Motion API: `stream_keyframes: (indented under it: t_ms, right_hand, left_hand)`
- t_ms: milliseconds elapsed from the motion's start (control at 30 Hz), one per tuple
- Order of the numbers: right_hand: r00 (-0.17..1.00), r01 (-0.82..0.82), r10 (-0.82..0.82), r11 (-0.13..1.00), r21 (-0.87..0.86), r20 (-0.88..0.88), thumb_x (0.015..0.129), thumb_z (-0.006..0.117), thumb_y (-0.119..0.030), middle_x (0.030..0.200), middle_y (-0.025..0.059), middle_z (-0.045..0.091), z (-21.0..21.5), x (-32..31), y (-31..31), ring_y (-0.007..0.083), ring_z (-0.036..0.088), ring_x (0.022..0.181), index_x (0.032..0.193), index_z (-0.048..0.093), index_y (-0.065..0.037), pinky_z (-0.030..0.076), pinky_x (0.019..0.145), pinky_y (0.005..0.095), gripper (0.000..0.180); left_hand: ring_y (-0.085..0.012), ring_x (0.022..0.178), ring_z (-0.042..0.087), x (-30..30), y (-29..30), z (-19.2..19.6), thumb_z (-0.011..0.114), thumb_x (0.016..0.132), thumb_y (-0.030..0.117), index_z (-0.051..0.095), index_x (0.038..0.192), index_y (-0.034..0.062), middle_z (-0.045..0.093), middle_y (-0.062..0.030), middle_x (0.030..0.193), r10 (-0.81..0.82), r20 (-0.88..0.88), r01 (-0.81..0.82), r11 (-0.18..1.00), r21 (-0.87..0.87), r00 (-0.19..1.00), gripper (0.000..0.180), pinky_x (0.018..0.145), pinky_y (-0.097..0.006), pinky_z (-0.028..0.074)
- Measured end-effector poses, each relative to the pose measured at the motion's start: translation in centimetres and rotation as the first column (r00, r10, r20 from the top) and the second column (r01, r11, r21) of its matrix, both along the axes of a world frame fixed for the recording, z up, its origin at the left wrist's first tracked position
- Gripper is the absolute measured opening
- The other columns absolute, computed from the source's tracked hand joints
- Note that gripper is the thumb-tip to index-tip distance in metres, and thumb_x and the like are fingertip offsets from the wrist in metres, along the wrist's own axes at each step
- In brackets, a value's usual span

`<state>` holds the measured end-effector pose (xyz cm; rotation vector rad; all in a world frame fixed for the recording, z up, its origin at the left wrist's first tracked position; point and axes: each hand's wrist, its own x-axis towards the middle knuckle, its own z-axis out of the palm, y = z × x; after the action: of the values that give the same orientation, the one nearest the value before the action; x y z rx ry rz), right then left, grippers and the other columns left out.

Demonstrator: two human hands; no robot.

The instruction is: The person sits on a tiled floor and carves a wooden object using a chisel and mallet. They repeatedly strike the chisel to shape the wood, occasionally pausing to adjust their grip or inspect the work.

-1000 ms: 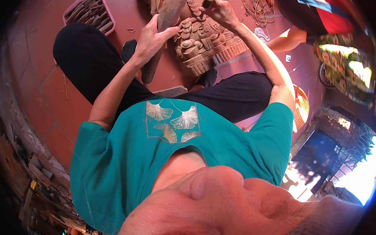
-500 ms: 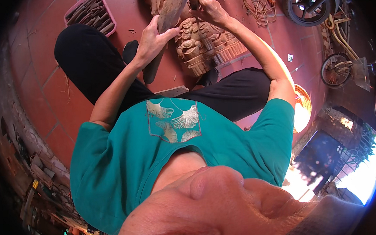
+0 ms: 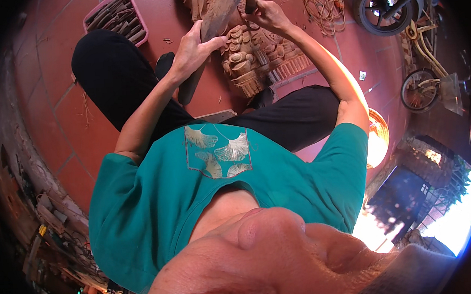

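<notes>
My left hand (image 3: 192, 52) is closed round a long, club-shaped piece of wood (image 3: 219, 15), broad at its far end and narrower toward my lap. My right hand (image 3: 269, 18) pinches a small dark piece (image 3: 250, 5) close to the broad end of that wood; its kind is hard to make out. Beneath and beyond both hands lies a carved wooden block (image 3: 241, 59) with rounded, scroll-like relief and a ridged edge. The club-shaped wood partly covers the carving, and its far end runs out at the picture's top.
A pink tray (image 3: 145, 32) of carving tools stands at the far left. Coiled cord (image 3: 321, 9) lies at the far right, near a motorbike wheel (image 3: 382, 6) and a small bicycle (image 3: 421, 86). By my right elbow is a woven basket-like thing (image 3: 380, 137). Wood chips dot the tiled floor.
My right hand has shifted slightly to the right with the small dark piece. My left hand keeps its hold on the club-shaped wood. The whole view has moved a little.
</notes>
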<state>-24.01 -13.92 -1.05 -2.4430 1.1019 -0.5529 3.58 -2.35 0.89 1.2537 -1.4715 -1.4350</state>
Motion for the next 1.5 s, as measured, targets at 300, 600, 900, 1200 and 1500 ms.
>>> stream_keyframes:
  t_ms: [300, 600, 900, 1200, 1500]
  right_hand:
    - [0.993, 0.097, -0.097, 0.995, -0.003, 0.073, 0.09, 0.075, -0.031, 0.078, 0.0135, 0.068, 1.6, 0.8, 0.8, 0.0317, 0.07, 0.073, 0.095, 0.06, -0.007, 0.054, 0.065, 0.0427, 0.029]
    - [0.998, 0.035, -0.038, 0.997, -0.073, -0.044, 0.09, 0.076, -0.028, 0.085, 0.0123, 0.069, 0.5, 1.1, 0.8, 0.0309, 0.071, 0.077, 0.095, 0.06, -0.008, 0.056, 0.066, 0.0416, 0.027]
    - [0.994, -0.104, 0.1, 0.988, -0.113, -0.04, 0.09, 0.076, -0.026, 0.098, 0.0098, 0.068, -0.5, 1.5, 1.3, 0.0334, 0.069, 0.078, 0.106, 0.058, -0.01, 0.056, 0.066, 0.0399, 0.03]
    - [0.995, -0.052, 0.052, 0.999, 0.008, -0.09, 0.088, 0.077, -0.023, 0.088, 0.0124, 0.069, 0.4, 2.2, 1.4, 0.0353, 0.069, 0.077, 0.106, 0.064, -0.009, 0.055, 0.066, 0.0426, 0.027]
    - [0.993, -0.04, 0.036, 0.999, -0.032, -0.114, 0.085, 0.078, -0.016, 0.086, 0.0178, 0.07, -0.1, 1.5, 1.7, 0.038, 0.071, 0.082, 0.106, 0.066, -0.005, 0.057, 0.069, 0.0439, 0.027]
  left_hand:
    - [-0.0137, 0.061, 0.061, 0.2, 0.0, 0.3, 0.076, 0.088, 0.037, 0.055, 0.119, -0.0042, 0.065, -0.009, 0.081, 0.033, -0.021, -0.034, 0.999, -0.028, 0.999, 0.055, 0.055, -0.03, 0.051]
    - [-0.0152, 0.066, 0.062, 0.3, 0.2, 0.0, 0.075, 0.088, 0.035, 0.054, 0.123, -0.0047, 0.067, -0.0087, 0.084, 0.037, -0.015, -0.037, 0.999, -0.008, 0.999, 0.057, 0.06, -0.032, 0.053]
    - [-0.0148, 0.069, 0.064, -0.4, 0.5, 0.3, 0.077, 0.088, 0.033, 0.053, 0.127, -0.0042, 0.069, -0.0121, 0.087, 0.067, 0.004, -0.065, 0.988, -0.139, 0.998, 0.059, 0.061, -0.032, 0.053]
    - [-0.0207, 0.098, 0.067, -0.3, 1.1, 0.3, 0.076, 0.089, 0.026, 0.052, 0.131, -0.0023, 0.07, -0.0169, 0.106, -0.004, 0.173, 0.018, 0.997, -0.076, 0.985, 0.056, 0.088, -0.035, 0.052]
    - [-0.041, 0.09, 0.069, -0.7, 0.8, -0.7, 0.075, 0.087, 0.038, 0.05, 0.126, -0.0015, 0.068, -0.0286, 0.095, -0.035, 0.19, 0.07, 0.98, -0.184, 0.981, 0.061, 0.081, -0.046, 0.052]
